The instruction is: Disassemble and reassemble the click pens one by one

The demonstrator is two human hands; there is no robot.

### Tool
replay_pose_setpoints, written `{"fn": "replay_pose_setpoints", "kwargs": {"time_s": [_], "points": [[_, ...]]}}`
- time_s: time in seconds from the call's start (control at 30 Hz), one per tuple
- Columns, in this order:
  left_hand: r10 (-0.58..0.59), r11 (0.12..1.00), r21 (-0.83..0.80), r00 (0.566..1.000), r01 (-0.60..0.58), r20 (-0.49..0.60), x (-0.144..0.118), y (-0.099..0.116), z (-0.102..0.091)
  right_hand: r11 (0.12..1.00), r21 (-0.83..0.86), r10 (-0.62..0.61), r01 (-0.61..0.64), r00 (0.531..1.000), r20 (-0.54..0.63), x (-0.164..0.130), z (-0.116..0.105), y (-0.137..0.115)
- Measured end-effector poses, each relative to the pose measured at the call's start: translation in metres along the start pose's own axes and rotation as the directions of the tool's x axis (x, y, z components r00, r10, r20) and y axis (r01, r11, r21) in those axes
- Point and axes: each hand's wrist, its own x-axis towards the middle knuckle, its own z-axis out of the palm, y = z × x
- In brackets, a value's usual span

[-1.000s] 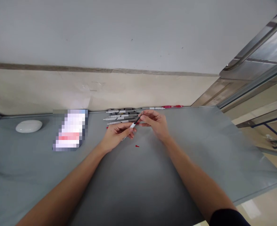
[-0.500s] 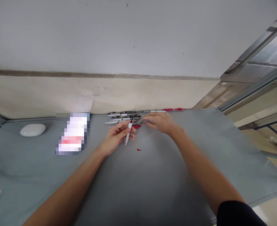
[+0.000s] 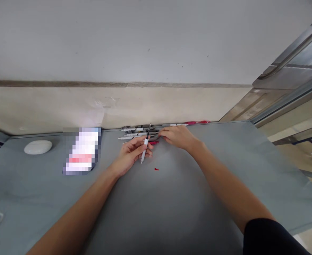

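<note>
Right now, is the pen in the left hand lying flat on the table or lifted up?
Lifted up. The left hand pinches the pen near its middle, tilted steeply, dark end up, above the table.

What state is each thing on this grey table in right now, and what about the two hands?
Left hand: closed around the pen.
Thin white-and-black pen: held tilted above the table.
Right hand: fingers at the pen pile, grip unclear.
Pile of grey and white pens: lying flat.
Small red piece: loose on the table.
White oval case: closed.
</note>
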Motion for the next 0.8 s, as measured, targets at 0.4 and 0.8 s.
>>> {"fn": "replay_pose_setpoints", "kwargs": {"time_s": [0.4, 0.8], "points": [[0.006, 0.999, -0.032, 1.0, -0.006, -0.001, 0.0, 0.002, 0.001, 0.274, 0.955, 0.5, -0.112, 0.865, -0.042, -0.013, 0.006, -0.011], [0.003, 1.0, -0.018, 1.0, -0.004, -0.008, -0.001, 0.0, -0.001, -0.439, 0.885, 0.489, 0.153, 0.867, 0.093, -0.021, 0.033, -0.033]]}}
